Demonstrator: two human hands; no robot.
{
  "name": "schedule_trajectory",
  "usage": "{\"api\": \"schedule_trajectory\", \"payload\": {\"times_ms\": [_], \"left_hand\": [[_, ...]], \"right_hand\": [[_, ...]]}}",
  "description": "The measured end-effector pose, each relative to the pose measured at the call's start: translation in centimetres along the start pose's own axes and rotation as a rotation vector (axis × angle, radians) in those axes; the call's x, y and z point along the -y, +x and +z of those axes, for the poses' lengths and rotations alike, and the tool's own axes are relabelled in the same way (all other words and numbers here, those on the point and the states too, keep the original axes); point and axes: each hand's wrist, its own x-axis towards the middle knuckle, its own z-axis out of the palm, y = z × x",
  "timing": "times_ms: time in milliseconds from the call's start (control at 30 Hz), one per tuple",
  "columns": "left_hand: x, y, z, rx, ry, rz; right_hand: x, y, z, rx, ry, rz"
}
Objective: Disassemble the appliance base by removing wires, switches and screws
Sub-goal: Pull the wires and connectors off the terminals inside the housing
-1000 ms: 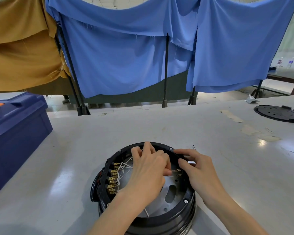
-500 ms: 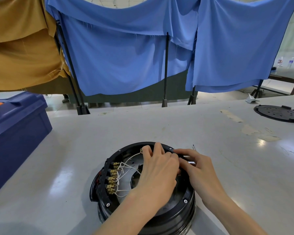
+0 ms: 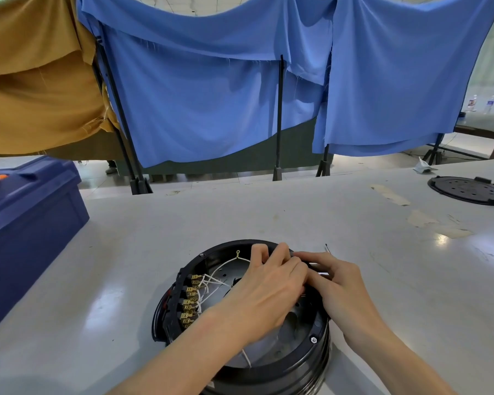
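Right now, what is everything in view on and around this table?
base: one, black, table's near edge
wires: several, white, inside base
terminals: one row, brass, base's left wall
bin: one, blue, table's left
disc: one, black, table's far right
blue cloths: several, blue, hung behind
brown cloth: one, mustard-brown, upper left
table: one, pale grey, underneath
left hand: one, over base, fingers curled
right hand: one, on base's right rim

Glossy grey table (image 3: 325, 218), black plastic appliance base (image 3: 268, 369) with brass terminals (image 3: 190, 303), blue cloth (image 3: 211, 109).
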Motion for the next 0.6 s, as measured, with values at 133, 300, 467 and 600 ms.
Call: {"api": "schedule_trajectory", "payload": {"times_ms": [133,300,467,600], "left_hand": [[0.5,0.0,-0.2,0.014,-0.035,0.055],[1.2,0.1,-0.1,0.055,-0.143,0.065],[1.7,0.2,0.1,0.079,-0.161,0.078],[1.1,0.0,0.2,0.059,-0.144,0.062]], "right_hand": [[0.1,0.0,-0.2,0.025,0.009,-0.013],[0.2,0.0,-0.5,0.057,-0.005,-0.025],[0.2,0.0,-0.7,0.075,0.004,-0.031],[0.1,0.0,-0.6,0.074,0.001,-0.03]]}}
